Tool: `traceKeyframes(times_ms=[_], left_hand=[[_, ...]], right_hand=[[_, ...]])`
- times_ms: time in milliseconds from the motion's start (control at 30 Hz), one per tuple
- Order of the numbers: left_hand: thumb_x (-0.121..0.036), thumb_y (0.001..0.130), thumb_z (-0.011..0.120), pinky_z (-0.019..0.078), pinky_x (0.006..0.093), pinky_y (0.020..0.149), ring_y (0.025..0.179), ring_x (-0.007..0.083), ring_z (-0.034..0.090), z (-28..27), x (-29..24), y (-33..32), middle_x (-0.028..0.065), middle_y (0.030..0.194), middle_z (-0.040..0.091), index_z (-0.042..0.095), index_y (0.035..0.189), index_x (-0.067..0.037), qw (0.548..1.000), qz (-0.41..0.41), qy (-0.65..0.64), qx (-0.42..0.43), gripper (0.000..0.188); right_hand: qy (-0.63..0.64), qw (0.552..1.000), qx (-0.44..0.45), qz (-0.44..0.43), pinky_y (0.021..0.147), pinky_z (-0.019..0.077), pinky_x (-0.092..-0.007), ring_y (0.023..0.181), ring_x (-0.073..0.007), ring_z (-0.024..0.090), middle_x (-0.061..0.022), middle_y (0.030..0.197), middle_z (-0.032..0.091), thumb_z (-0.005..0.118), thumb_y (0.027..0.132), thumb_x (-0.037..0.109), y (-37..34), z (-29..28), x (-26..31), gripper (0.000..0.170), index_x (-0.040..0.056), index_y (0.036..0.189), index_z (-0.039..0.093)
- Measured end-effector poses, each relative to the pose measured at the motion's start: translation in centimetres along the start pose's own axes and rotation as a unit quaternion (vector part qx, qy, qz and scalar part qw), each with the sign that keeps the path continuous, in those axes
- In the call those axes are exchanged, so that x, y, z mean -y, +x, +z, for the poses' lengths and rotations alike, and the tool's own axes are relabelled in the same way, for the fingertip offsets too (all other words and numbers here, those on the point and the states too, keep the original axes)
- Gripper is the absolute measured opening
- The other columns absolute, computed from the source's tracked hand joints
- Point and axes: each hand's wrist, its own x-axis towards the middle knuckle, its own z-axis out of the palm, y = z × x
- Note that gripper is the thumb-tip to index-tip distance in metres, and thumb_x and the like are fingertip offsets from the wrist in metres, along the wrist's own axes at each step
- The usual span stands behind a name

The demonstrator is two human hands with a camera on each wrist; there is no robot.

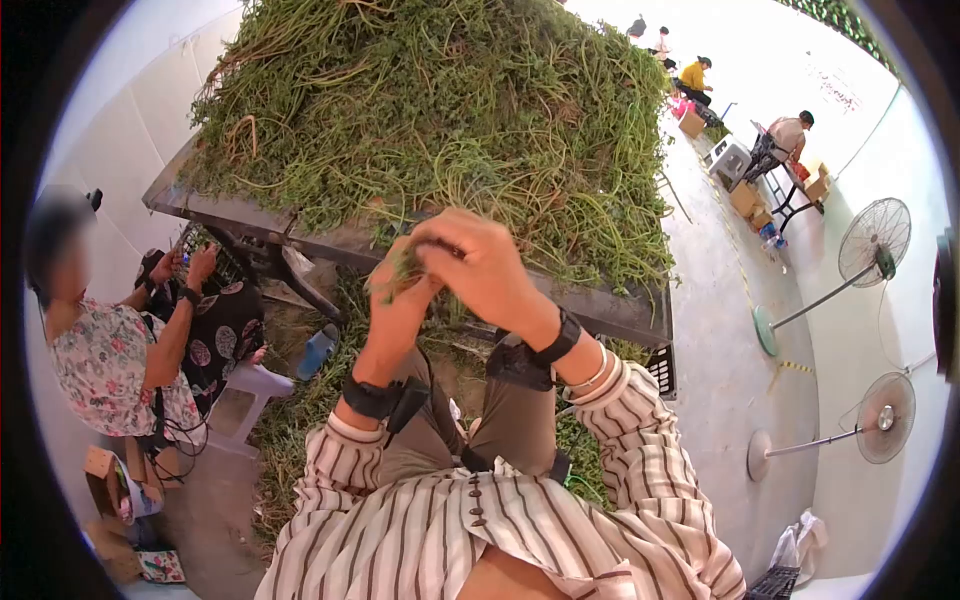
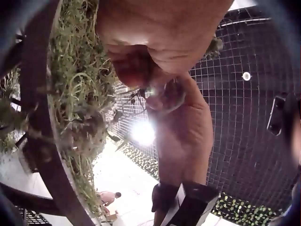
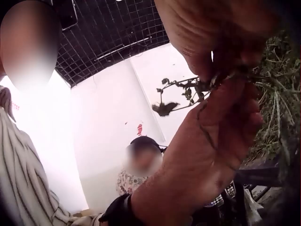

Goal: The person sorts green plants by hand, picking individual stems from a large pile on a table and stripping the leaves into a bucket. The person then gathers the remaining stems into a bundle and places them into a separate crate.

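Green leafy stems are heaped in a pile (image 1: 430, 120) on a dark table. Just above its near edge, both hands meet. The left hand (image 1: 395, 300) grips a small leafy sprig (image 3: 188, 89), whose leaves stick out past the fingers in the right wrist view. Against the same sprig the right hand (image 1: 480, 265) has its fingers curled, its fingertips close to the left hand's. In the left wrist view the right hand (image 2: 183, 127) is behind the left hand (image 2: 160, 33), and the fingertips are partly hidden.
A seated person (image 1: 110, 350) in a floral top is at the left, beside a white stool (image 1: 245, 400). Loose stems (image 1: 290, 450) lie on the floor under the table (image 1: 340, 245). Two standing fans (image 1: 875, 240) are at the right, with other people and boxes farther back.
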Motion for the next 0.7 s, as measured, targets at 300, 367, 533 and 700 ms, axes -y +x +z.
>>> traceKeyframes(times_ms=[300, 367, 533, 700], left_hand=[[-0.015, 0.089, 0.059, 0.0394, 0.0236, 0.053, 0.061, 0.0086, 0.049, -12.1, 1.0, -6.7, 0.0008, 0.071, 0.056, 0.064, 0.095, 0.001, 0.957, -0.094, 0.116, -0.248, 0.019], [-0.016, 0.089, 0.059, 0.0388, 0.0199, 0.053, 0.062, 0.0060, 0.051, -18.9, 3.3, -10.5, 0.0008, 0.075, 0.060, 0.065, 0.091, -0.002, 0.907, -0.138, 0.236, -0.320, 0.015], [-0.014, 0.083, 0.057, 0.0406, 0.0317, 0.054, 0.061, 0.0186, 0.052, -29.5, 3.2, -20.1, 0.0118, 0.077, 0.062, 0.061, 0.088, 0.005, 0.757, -0.275, 0.542, -0.238, 0.020], [-0.011, 0.075, 0.054, 0.0418, 0.0381, 0.064, 0.067, 0.0263, 0.051, -31.4, 4.6, -25.3, 0.0188, 0.080, 0.059, 0.054, 0.098, 0.008, 0.702, -0.339, 0.626, 0.002, 0.030]], right_hand=[[0.036, 0.996, -0.002, 0.082, 0.065, 0.0469, -0.0290, 0.079, -0.0178, 0.057, -0.0083, 0.089, 0.057, 0.056, 0.082, 0.005, -2.9, -0.3, -1.8, 0.019, 0.0021, 0.101, 0.060], [0.025, 0.995, -0.025, 0.091, 0.066, 0.0466, -0.0287, 0.079, -0.0182, 0.058, -0.0084, 0.090, 0.058, 0.056, 0.082, 0.005, -4.2, -1.4, -4.5, 0.019, 0.0015, 0.101, 0.060], [-0.016, 0.982, -0.099, 0.163, 0.068, 0.0455, -0.0291, 0.078, -0.0190, 0.055, -0.0089, 0.089, 0.057, 0.057, 0.082, 0.005, -6.3, -3.7, -9.0, 0.019, 0.0002, 0.101, 0.059], [-0.125, 0.970, -0.077, 0.192, 0.070, 0.0454, -0.0335, 0.080, -0.0257, 0.054, -0.0121, 0.092, 0.055, 0.059, 0.082, 0.008, -6.2, -4.4, -10.0, 0.025, -0.0012, 0.105, 0.057]])
